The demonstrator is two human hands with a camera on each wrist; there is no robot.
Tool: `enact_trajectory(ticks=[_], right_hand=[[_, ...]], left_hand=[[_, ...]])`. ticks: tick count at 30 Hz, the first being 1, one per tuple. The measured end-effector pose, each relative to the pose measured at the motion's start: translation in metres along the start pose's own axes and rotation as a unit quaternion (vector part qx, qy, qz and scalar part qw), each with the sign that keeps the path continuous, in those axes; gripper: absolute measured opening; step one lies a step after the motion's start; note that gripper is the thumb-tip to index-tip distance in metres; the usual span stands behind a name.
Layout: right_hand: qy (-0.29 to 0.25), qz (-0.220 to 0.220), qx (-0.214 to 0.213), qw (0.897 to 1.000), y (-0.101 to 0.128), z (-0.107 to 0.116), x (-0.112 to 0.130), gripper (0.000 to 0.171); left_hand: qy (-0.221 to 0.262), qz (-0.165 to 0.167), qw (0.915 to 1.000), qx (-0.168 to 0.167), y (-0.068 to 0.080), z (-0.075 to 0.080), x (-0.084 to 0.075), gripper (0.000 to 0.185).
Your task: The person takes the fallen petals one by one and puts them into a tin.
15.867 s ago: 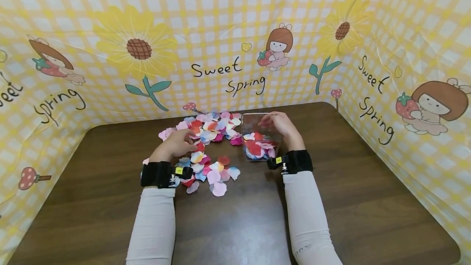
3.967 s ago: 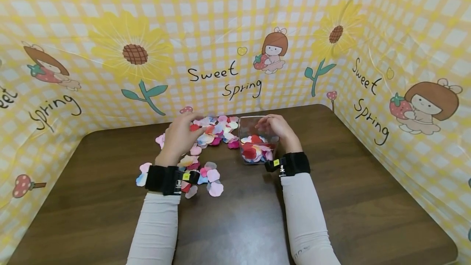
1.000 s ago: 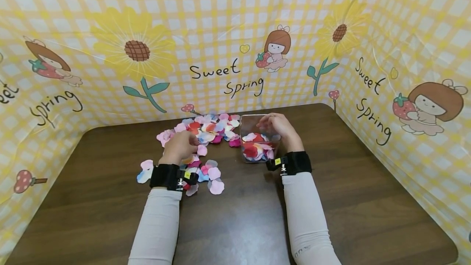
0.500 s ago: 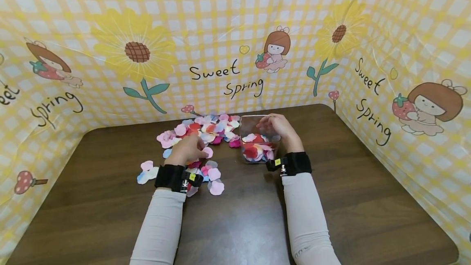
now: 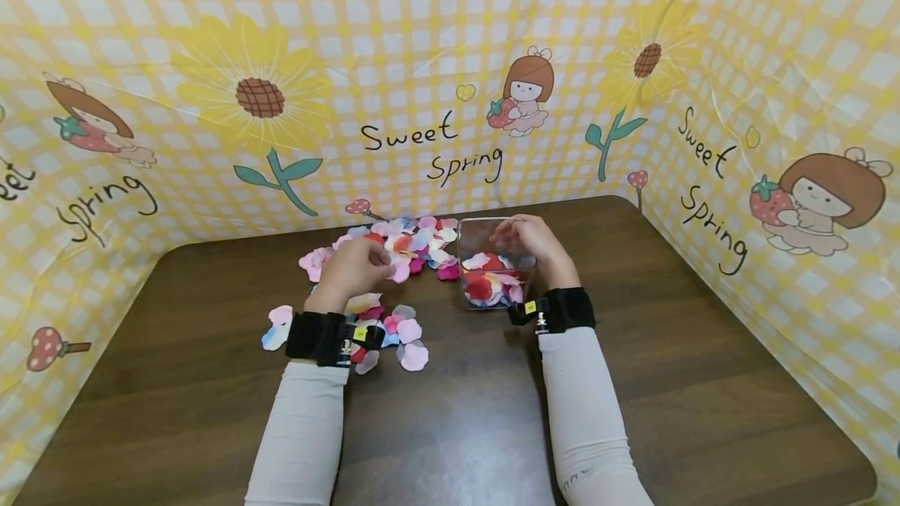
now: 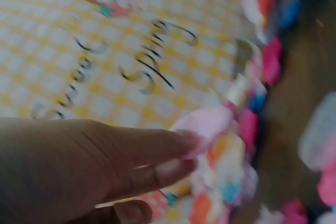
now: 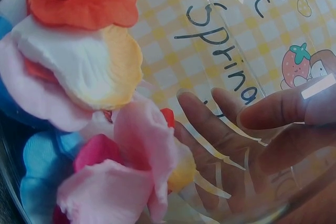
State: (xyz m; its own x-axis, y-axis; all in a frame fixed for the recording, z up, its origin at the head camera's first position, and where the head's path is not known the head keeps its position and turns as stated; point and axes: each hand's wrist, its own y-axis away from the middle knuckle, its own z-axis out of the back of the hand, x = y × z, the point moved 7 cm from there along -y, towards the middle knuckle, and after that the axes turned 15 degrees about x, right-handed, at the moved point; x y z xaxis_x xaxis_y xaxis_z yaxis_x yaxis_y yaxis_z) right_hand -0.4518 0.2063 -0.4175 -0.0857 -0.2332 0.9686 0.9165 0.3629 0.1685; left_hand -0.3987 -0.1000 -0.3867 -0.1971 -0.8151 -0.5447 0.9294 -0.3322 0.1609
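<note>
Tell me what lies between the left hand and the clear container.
In the head view, loose fabric petals lie on the table between the left hand and the clear container, which the right hand holds.

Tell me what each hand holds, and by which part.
The left hand pinches a pink petal by its edge at the fingertips. The right hand grips the clear box at its right wall.
</note>
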Motion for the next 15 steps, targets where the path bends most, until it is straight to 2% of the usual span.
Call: enact_trajectory(ticks=[4, 8, 11, 15], right_hand=[[-0.004, 0.004, -0.001, 1.000, 0.000, 0.000, 0.001, 0.038], [0.002, 0.010, 0.002, 1.000, -0.001, 0.000, 0.001, 0.040], [0.002, 0.010, 0.003, 1.000, -0.001, 0.000, 0.001, 0.041], [-0.004, 0.008, 0.000, 1.000, -0.001, 0.000, 0.001, 0.040]], left_hand=[[0.021, -0.034, 0.9959, -0.082, 0.009, 0.016, -0.030, 0.018], [0.063, -0.070, 0.9868, -0.132, 0.013, 0.015, -0.059, 0.018], [0.116, -0.109, 0.9787, -0.129, 0.010, 0.004, -0.079, 0.019], [0.173, -0.181, 0.9649, -0.080, 0.006, -0.010, -0.103, 0.029]])
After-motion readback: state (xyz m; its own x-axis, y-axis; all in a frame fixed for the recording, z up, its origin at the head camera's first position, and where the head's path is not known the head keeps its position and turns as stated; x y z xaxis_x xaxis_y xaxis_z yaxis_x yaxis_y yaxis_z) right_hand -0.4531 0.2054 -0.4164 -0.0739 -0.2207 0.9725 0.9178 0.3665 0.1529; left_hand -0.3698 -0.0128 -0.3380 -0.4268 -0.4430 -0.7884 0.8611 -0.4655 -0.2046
